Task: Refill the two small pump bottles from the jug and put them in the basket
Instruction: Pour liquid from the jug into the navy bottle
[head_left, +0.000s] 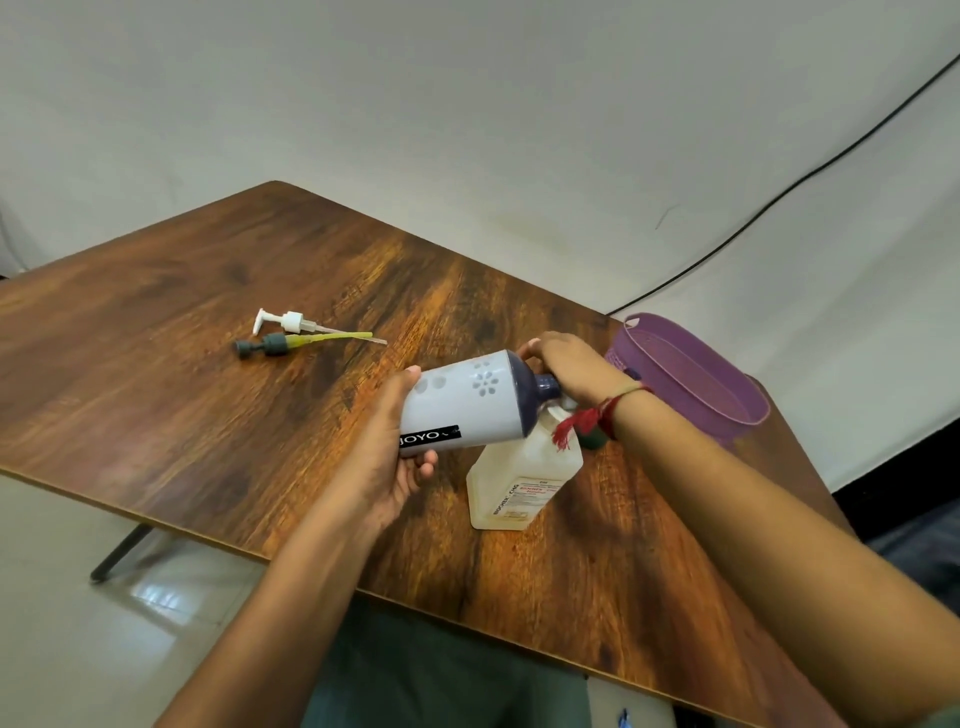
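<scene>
A lavender jug (467, 405) with a dark blue neck is tipped on its side above the table, its mouth pointing right over a pale translucent bottle (524, 478). My left hand (395, 457) cups the jug's base. My right hand (566, 374) grips the jug at its neck. A small dark green bottle (592, 439) stands just behind the pale one, mostly hidden by my right wrist. Two pump heads lie on the table at the left: a white one (285, 322) and a grey one with a yellow tube (275, 344). The purple basket (727, 410) stands at the right.
The wooden table (208, 415) has a near edge running diagonally and a far corner at the top. A black cable (779, 192) runs along the wall behind the basket. Tiled floor lies at the lower left.
</scene>
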